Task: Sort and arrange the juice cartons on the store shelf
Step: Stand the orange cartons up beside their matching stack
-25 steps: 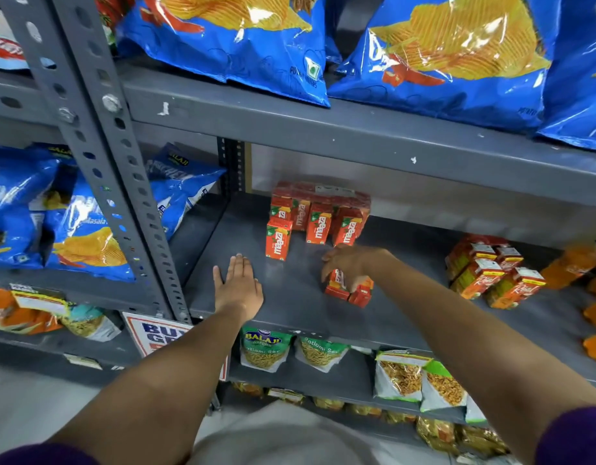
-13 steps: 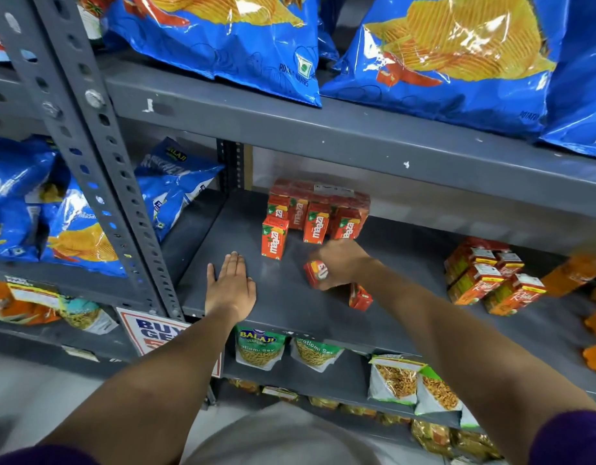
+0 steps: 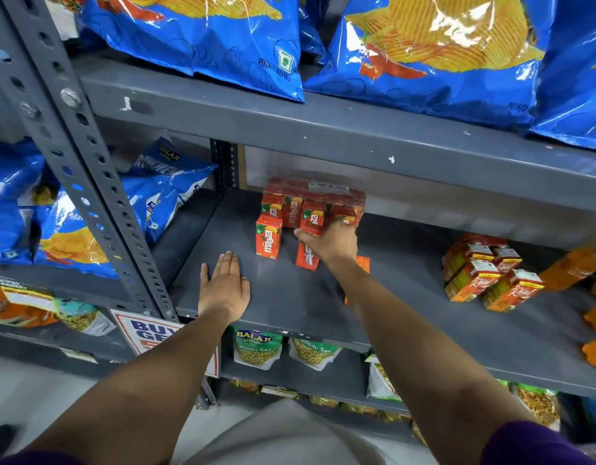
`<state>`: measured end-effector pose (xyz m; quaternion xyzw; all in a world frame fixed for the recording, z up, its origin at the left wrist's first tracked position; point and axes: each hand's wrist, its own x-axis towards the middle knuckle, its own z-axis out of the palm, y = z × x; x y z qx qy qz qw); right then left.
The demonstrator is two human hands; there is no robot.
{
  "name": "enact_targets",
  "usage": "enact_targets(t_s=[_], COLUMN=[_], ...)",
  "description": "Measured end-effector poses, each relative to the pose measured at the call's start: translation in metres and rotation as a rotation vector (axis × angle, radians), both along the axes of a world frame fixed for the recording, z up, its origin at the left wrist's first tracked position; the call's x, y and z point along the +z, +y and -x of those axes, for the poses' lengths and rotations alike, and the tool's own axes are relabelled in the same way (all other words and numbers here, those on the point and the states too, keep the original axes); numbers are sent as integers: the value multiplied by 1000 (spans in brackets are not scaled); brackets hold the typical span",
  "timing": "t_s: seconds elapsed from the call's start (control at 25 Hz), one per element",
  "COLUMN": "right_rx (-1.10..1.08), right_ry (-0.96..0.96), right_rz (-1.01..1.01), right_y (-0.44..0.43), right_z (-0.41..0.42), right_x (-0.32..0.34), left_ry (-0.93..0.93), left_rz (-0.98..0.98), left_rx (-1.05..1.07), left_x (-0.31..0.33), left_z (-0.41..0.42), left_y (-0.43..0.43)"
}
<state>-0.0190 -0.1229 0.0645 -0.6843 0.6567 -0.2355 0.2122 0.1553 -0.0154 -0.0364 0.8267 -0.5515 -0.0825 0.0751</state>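
— On the grey shelf (image 3: 289,297), what are the hands doing?
— The left hand (image 3: 224,290) lies flat, fingers spread, holding nothing. The right hand (image 3: 330,241) is closed over an upright carton (image 3: 306,258).
— Where is it?
— Beside another carton (image 3: 269,236), before the pack (image 3: 313,203). Half a second ago it was lifted, nearer the edge.
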Motion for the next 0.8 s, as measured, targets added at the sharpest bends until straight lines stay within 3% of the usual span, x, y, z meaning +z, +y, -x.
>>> enact_targets(t_s=[0.12, 0.28, 0.48, 0.64, 0.8], right_rx=[14, 139, 348, 418, 474], right_ry=[7, 163, 109, 211, 173], right_rz=[-1, 43, -18, 60, 74], right_y=[1, 0, -11, -16, -22], right_z=[-2, -6, -10, -10, 1], right_x=[-1, 0, 1, 7, 11], left_ry=[0, -4, -12, -6, -7], left_rz=[9, 2, -2, 5, 11], left_rx=[0, -1, 2, 5, 7], left_x=[0, 1, 2, 2, 1], left_z=[0, 0, 0, 1, 0], left_y=[0, 1, 1, 1, 1])
